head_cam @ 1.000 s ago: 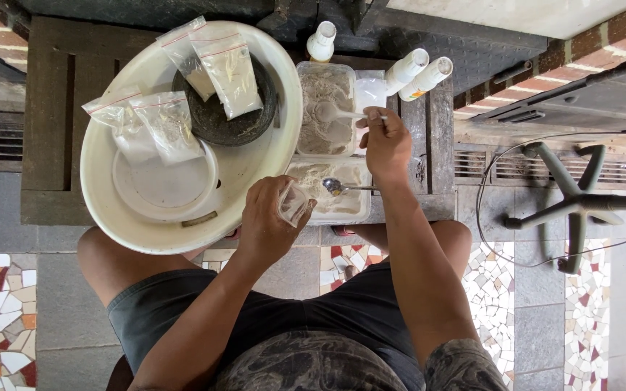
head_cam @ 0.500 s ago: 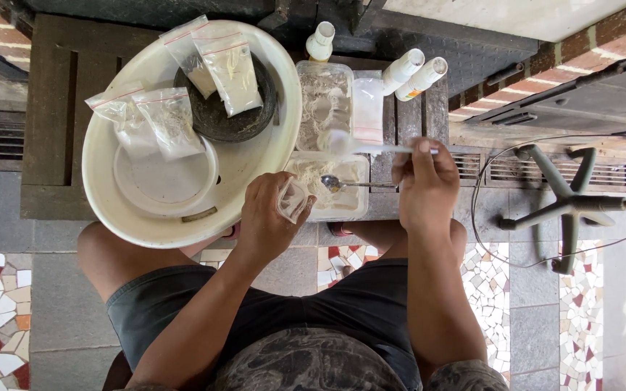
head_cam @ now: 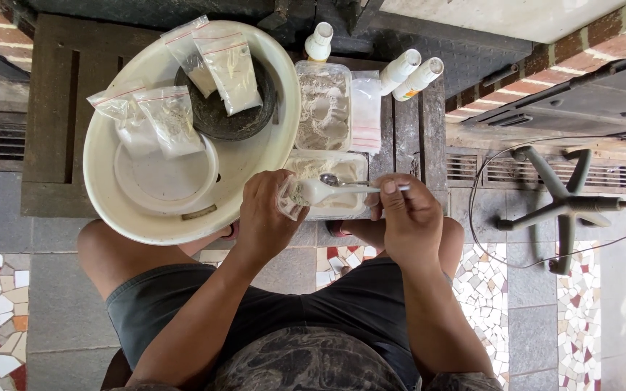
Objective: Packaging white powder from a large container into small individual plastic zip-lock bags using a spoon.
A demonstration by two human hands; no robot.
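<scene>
Comparing with a second ago: the right hand (head_cam: 411, 221) has left the far side of the table, where it was reaching toward the bottles, and now sits level with the left; a white plastic spoon (head_cam: 327, 190) has come with it
Meaning: by my judgement, a scoop is being delivered into the bag; filling is under way, not finished
Left hand (head_cam: 269, 213): fingers closed around a small clear bag (head_cam: 293, 199), held over the near edge of the table, mouth toward the spoon
Right hand grip: thumb and fingertips pinched together on the spoon handle; bowl of spoon at the bag mouth, touching or just inside, cannot tell which
Supply: shallow tray of pale powder (head_cam: 327, 174) directly under the spoon; a second tray (head_cam: 322, 105) beyond it
Surroundings: large cream basin (head_cam: 269, 145) on the left with four filled bags (head_cam: 172, 119); three white bottles (head_cam: 418, 76) at the far edge
</scene>
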